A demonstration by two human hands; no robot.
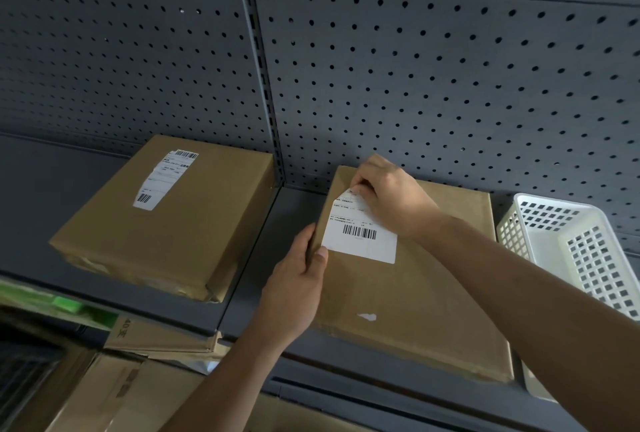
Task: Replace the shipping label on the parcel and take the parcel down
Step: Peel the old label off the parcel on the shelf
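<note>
Head view showed the right hand point(388, 196) pinching the shipping label's point(360, 230) far corner, the left hand point(298, 289) gripping the parcel's point(415, 286) edge; the parcel lay on the shelf point(249, 279), not yet taken down.

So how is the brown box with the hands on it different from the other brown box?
The right brown cardboard parcel is touched by both hands; the left brown cardboard parcel lies untouched. The right parcel's white label is wide, its top corner pinched by the right hand; the left one's label is narrow and flat. Both sit on the grey shelf.
</note>
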